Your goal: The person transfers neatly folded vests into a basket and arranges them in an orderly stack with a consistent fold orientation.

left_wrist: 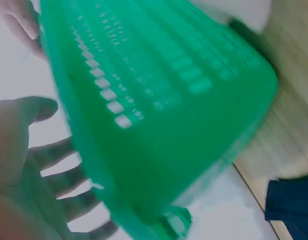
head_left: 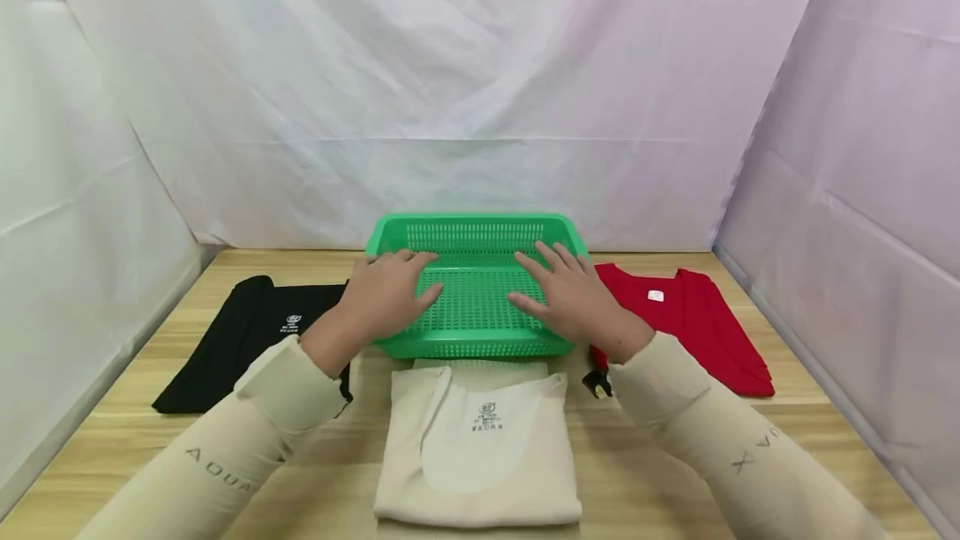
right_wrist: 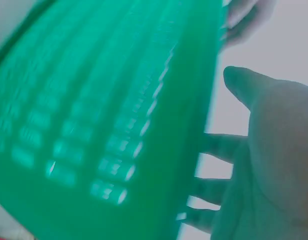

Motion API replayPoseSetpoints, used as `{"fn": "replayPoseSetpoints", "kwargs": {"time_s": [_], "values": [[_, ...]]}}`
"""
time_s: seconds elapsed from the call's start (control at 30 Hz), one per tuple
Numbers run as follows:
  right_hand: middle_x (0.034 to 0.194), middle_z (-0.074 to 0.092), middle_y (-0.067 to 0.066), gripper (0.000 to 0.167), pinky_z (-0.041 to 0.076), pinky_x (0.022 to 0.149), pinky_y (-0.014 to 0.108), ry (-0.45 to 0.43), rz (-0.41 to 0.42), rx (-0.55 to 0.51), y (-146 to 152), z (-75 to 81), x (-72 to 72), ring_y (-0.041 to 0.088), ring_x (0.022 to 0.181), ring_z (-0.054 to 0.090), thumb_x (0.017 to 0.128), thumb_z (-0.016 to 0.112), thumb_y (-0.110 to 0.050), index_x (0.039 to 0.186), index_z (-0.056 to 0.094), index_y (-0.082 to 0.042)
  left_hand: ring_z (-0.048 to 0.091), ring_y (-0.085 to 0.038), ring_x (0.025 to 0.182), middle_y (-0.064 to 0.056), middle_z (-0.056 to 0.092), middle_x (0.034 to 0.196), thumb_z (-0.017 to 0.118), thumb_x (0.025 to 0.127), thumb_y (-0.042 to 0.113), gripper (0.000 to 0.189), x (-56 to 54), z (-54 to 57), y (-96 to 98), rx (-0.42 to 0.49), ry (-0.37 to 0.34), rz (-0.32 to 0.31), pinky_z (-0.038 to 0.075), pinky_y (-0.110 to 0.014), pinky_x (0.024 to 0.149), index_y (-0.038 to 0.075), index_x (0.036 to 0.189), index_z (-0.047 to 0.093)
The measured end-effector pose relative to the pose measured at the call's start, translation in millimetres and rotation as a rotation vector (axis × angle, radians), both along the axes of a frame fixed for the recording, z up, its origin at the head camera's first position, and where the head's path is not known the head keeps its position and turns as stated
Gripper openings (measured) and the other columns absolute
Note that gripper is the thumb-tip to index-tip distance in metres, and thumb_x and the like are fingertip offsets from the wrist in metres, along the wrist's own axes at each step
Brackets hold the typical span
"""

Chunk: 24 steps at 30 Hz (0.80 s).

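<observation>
An upright green plastic basket [head_left: 480, 345] with slotted sides stands at the back of the table. My left hand [head_left: 384, 297] is over its left end, fingers spread and thumb pointing inward. Mirroring it at the right end is my right hand [head_left: 568, 298], also with spread fingers. Both wrist views show the thumbs apart from the basket wall, while the fingertips reach its rim; whether they touch it I cannot tell. In front of the basket lies a folded cream top [head_left: 480, 473] with a printed neck label. Neither hand grips anything.
A folded black garment [head_left: 240, 348] lies on the left of the wooden table [head_left: 645, 473], and a folded red one [head_left: 697, 327] on the right. A small black item [head_left: 597, 383] shows beside my right cuff. White sheets [head_left: 465, 90] enclose the back and sides.
</observation>
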State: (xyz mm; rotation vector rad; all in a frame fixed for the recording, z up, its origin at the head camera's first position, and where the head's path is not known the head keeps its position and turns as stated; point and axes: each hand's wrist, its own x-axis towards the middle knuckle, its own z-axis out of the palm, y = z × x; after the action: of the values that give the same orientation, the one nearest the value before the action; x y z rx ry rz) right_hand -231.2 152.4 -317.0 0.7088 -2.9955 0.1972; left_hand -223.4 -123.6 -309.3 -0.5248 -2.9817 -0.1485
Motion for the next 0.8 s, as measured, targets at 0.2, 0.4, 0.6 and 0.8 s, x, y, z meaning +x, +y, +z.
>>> {"fn": "replayPoseSetpoints", "kwargs": {"time_s": [0.2,0.4,0.6,0.8], "values": [[0.139,0.056,0.012,0.054,0.053,0.099,0.047,0.263,0.166,-0.189,-7,0.1,42.8,0.03,0.128,0.052,0.088,0.076,-0.036,0.135,0.061,-0.013,0.068,-0.02,0.083,-0.001,0.072,0.109,0.061,0.098,0.033,0.023,36.5,3.8,3.6,0.164,0.26,-0.131,0.053,-0.043,0.077,0.02,0.114,0.071],[0.082,0.064,-0.007,0.011,0.05,0.063,0.015,0.282,0.345,-0.298,-3,-14.3,81.7,0.004,0.074,0.057,0.087,0.077,-0.022,0.095,0.071,-0.017,0.049,0.002,0.059,0.015,0.063,0.079,0.062,0.096,0.024,0.011,70.6,3.8,-2.8,0.312,0.18,-0.193,0.041,-0.02,0.053,0.025,0.086,0.067],[0.062,0.047,-0.016,0.024,0.038,0.053,0.012,0.063,0.354,-0.261,7,-32.5,91.7,-0.005,0.058,0.04,0.091,0.071,-0.019,0.072,0.057,-0.024,0.047,0.004,0.061,0.021,0.057,0.07,0.062,0.096,0.024,0.019,83.6,-7.4,-10.2,0.27,0.003,-0.265,0.041,-0.018,0.056,0.028,0.078,0.064],[0.062,0.045,-0.016,0.023,0.04,0.054,0.017,-0.103,0.236,-0.177,21,-48.0,76.9,-0.002,0.058,0.042,0.094,0.067,-0.019,0.074,0.056,-0.024,0.044,-0.001,0.055,0.016,0.049,0.061,0.067,0.092,0.027,0.01,79.3,-31.8,-18.0,0.078,-0.138,-0.193,0.038,-0.024,0.05,0.025,0.082,0.068]]}}
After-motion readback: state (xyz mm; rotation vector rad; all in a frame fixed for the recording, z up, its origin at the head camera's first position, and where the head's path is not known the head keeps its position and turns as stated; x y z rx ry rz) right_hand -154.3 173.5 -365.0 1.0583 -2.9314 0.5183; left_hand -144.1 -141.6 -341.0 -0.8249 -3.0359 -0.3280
